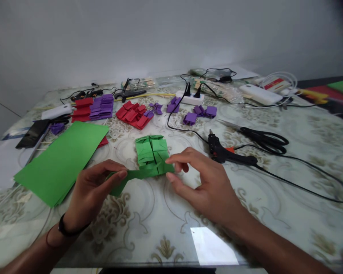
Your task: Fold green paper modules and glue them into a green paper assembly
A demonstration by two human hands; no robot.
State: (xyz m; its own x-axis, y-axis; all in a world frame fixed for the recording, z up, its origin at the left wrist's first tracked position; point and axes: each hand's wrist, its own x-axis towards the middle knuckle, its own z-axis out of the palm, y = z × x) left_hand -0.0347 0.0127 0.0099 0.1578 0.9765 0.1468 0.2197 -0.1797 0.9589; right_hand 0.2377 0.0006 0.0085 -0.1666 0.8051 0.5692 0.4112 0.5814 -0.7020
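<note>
Both hands hold one strip of green paper just above the table. My left hand pinches its left end between thumb and fingers. My right hand pinches its right end with thumb and forefinger. Right behind the strip lies a small pile of folded green pieces. A stack of flat green sheets lies to the left of my left hand.
A black glue gun with its cable lies right of the pile, black scissors behind it. Folded red pieces and purple pieces sit further back, with a white power strip, pliers and cables.
</note>
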